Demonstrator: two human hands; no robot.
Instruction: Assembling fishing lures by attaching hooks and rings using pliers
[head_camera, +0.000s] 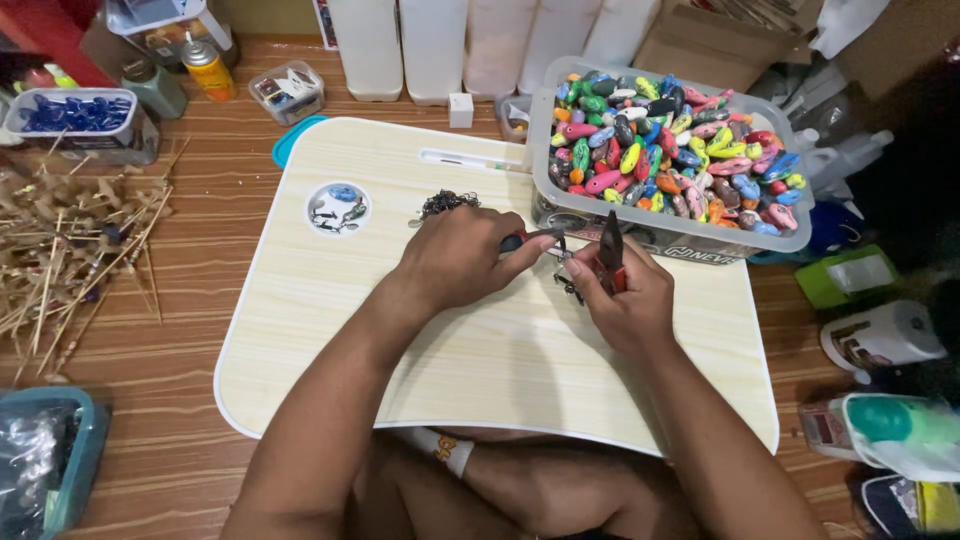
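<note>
- I saw the left hand (455, 255) closed on black-handled pliers (535, 238), long axis toward 3 o'clock.
- The right hand (625, 295) gripped red-handled pliers (610, 250), pointing to 12.
- A small dark metal piece (562, 254) sat between the tips, over the pale wood-grain lap tray (400, 350).
- A clear plastic tub of glossy coloured beads (670, 140) stood at 1 o'clock.

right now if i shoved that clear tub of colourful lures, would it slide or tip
The clear tub would probably slide rather than tip: it looks low and wide. It is heaped above the rim with colourful lures, so likely heavy, and a sharp shove could spill the top ones. One edge seems to rest on the lap desk, so it may rock.
</note>
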